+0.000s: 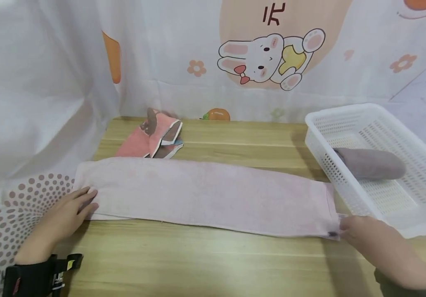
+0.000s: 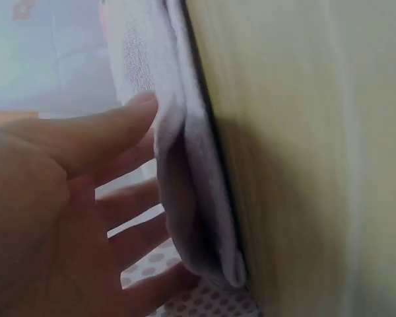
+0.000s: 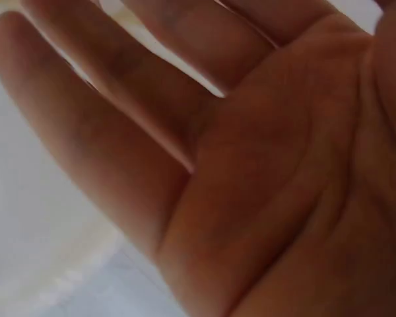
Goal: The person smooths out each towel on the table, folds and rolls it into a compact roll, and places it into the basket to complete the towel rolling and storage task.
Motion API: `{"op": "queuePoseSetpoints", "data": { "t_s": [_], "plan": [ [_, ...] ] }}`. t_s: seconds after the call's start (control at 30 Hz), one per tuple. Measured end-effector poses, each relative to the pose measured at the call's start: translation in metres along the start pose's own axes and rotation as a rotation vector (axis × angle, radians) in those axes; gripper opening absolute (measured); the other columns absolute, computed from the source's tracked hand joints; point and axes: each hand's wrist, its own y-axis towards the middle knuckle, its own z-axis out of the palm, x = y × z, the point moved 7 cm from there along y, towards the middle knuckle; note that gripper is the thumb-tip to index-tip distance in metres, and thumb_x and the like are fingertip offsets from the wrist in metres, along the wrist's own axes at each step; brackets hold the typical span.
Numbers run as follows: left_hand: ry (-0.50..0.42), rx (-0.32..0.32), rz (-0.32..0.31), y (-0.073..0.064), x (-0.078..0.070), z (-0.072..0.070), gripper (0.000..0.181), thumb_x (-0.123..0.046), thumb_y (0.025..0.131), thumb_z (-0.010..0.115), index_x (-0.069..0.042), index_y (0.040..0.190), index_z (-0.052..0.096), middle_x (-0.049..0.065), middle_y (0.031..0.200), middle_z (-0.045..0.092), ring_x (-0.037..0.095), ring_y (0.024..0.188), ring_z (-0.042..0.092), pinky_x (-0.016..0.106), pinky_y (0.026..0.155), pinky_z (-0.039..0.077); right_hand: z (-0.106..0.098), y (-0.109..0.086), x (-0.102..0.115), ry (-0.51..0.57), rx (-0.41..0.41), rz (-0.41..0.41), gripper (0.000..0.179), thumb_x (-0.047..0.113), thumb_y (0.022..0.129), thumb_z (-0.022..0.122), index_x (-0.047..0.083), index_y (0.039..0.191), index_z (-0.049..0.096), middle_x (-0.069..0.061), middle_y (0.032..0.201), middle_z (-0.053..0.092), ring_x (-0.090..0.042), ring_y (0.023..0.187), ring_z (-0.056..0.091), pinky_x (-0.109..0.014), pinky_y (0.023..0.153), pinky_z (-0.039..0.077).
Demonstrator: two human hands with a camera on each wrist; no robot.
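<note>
A pale pink towel, folded into a long strip, lies across the wooden table. At its left end my left hand rests with fingers spread and relaxed. The left wrist view shows that hand's thumb against the folded layers of the towel, with the other fingers beyond the towel's end. My right hand pinches the towel's near right corner, beside a small label; the fingertips are partly hidden. Only the palm and outstretched lower fingers of the right hand show in the right wrist view, blurred.
A white plastic basket stands at the right, holding a rolled grey-brown towel. Behind the strip lies a crumpled coral and brown cloth. A printed curtain hangs along the back and left of the wooden table.
</note>
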Motion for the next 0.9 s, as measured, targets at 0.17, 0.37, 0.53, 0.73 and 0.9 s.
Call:
{"op": "queuePoseSetpoints", "data": {
  "t_s": [0.17,0.37,0.53,0.73,0.9],
  "plan": [
    [0.036,-0.076,0.016,0.001,-0.012,-0.008,0.046,-0.027,0.100,0.059,0.005,0.132,0.057,0.036,0.136,0.045,0.058,0.122,0.041,0.070,0.099,0.031,0.005,0.007,-0.004,0.035,-0.088,-0.017,0.002,0.004,0.092,0.064,0.005,0.093,0.064,0.001,0.068,0.059,-0.019,0.061,0.056,-0.041,0.056,0.049],
    [0.048,-0.187,0.147,0.004,-0.033,-0.011,0.048,-0.022,0.092,0.070,0.001,0.133,0.058,0.034,0.142,0.043,0.055,0.126,0.041,0.069,0.100,0.033,0.022,0.023,-0.010,0.096,-0.055,0.107,0.027,0.019,0.103,0.050,0.000,0.085,0.057,-0.009,0.064,0.056,-0.033,0.061,0.060,-0.054,0.057,0.047],
    [0.006,-0.135,0.160,0.006,-0.038,-0.001,0.055,-0.022,0.091,0.072,0.004,0.136,0.055,0.035,0.146,0.038,0.056,0.130,0.037,0.069,0.100,0.033,0.039,0.027,-0.018,0.092,0.046,0.196,0.044,0.034,0.105,0.045,0.006,0.073,0.055,-0.007,0.062,0.051,-0.028,0.056,0.053,-0.052,0.052,0.046],
    [0.023,-0.078,0.116,0.007,-0.042,0.001,0.055,-0.023,0.091,0.071,0.004,0.136,0.054,0.036,0.145,0.039,0.056,0.129,0.037,0.069,0.102,0.031,0.041,0.034,-0.019,0.123,-0.017,0.160,0.034,0.029,0.099,0.057,0.005,0.075,0.053,-0.004,0.061,0.044,-0.022,0.053,0.047,-0.045,0.047,0.042],
    [0.076,-0.248,0.259,0.010,-0.075,-0.009,0.049,-0.013,0.081,0.079,0.005,0.123,0.062,0.033,0.130,0.053,0.052,0.118,0.050,0.066,0.097,0.039,0.035,0.035,-0.012,0.169,-0.091,0.086,0.028,0.020,0.095,0.063,-0.003,0.101,0.049,-0.011,0.071,0.052,-0.029,0.061,0.057,-0.046,0.053,0.046]
  ]
}}
